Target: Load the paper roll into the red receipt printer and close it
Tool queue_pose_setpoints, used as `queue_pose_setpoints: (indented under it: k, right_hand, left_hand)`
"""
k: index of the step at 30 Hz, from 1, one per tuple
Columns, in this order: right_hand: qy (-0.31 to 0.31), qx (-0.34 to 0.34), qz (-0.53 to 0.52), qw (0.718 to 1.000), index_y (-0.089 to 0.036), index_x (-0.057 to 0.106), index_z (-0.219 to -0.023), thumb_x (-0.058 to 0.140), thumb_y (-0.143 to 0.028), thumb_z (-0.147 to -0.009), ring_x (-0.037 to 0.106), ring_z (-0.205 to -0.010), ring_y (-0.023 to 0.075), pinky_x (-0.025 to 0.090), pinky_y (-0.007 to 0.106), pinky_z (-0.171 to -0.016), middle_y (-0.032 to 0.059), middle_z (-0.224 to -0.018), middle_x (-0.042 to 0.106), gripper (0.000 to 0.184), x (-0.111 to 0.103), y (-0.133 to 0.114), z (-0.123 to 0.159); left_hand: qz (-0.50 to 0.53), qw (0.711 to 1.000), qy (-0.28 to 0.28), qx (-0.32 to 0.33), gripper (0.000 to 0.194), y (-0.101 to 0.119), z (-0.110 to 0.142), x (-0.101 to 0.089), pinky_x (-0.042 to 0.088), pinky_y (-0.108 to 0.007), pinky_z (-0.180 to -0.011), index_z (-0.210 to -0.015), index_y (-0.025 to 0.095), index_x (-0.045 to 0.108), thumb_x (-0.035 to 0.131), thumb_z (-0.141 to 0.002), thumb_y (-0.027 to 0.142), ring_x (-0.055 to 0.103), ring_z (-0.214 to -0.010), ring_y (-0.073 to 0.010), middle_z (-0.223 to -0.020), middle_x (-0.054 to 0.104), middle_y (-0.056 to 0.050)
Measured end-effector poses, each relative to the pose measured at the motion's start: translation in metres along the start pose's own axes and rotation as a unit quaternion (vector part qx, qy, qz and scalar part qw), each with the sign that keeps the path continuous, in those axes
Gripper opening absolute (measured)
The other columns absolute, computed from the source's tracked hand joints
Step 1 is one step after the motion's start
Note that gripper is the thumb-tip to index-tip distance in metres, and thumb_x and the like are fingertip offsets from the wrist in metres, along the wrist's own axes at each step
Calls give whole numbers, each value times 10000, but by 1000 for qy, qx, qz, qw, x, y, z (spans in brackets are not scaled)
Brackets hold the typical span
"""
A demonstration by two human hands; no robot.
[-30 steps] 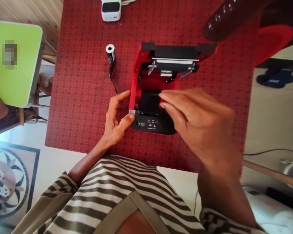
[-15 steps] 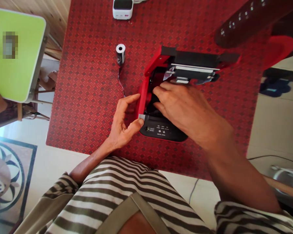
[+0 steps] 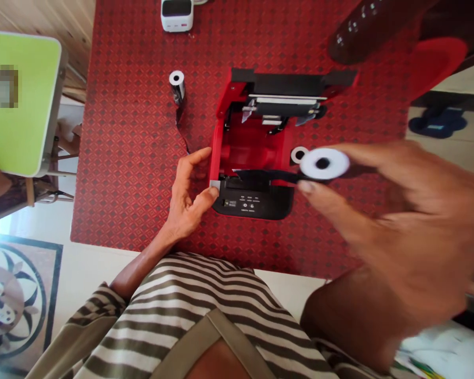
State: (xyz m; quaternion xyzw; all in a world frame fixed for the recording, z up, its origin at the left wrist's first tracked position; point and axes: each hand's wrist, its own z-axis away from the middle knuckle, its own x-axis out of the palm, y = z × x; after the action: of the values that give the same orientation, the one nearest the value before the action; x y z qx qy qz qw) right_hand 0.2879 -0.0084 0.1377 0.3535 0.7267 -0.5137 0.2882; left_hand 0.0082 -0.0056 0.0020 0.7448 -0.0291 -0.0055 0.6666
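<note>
With the open printer as your clock's center, pale tiled floor shows around your desk, which is covered in a red diamond pattern. A green tabletop stands apart at 9 to 10 o'clock. The printer's lid is raised toward 12, exposing a red bay. A dark bottle is between 1 and 2. Your right hand, at 4, pinches a white-ended roll between thumb and finger; the roll sits at that hand's 10 o'clock, off the printer's right side. Your left hand, at 8, has thumb and forefinger spread along the printer's left side, both touching it. A white device is at 11. Another roll stands at 10, trailing dark film. Black film stretches from your pinched roll toward 9, across the bay's front.
</note>
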Motion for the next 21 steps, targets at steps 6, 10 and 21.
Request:
queue_pose_setpoints:
  k: [6, 10, 21]
  right_hand:
    - [225, 177, -236, 929, -381, 969, -1198, 1120, -650, -915, 890, -991, 318, 767, 537, -905, 45, -1097, 911, 418, 60, 71, 62]
    - [198, 219, -269, 917, -315, 923, -1194, 1054, -602, -944, 893, -948, 264, 778, 477, -898, 16, -1062, 922, 402, 107, 83, 88]
    - [11, 154, -205, 966, -312, 943, -1380, 901, -412, -1034, 909, -1019, 288, 773, 540, -1024, 60, -1221, 976, 362, 91, 78, 95]
  left_hand:
    - [8, 1000, -10, 23, 688, -1, -6, -3, 692, -574, -1262, -1722, 422, 761, 895, -1141, 764, 793, -1491, -373, -1651, 818, -76]
    - [10, 998, -3, 65, 571, 0, -11, 0, 698, -572, -1218, -1681, 419, 814, 859, -1195, 715, 826, -1405, -361, -1556, 865, -58]
    - [-5, 1000, 4, 30, 660, 4, -11, -2, 717, -574, -1275, -1681, 416, 788, 878, -1125, 761, 805, -1516, -395, -1579, 845, -74]
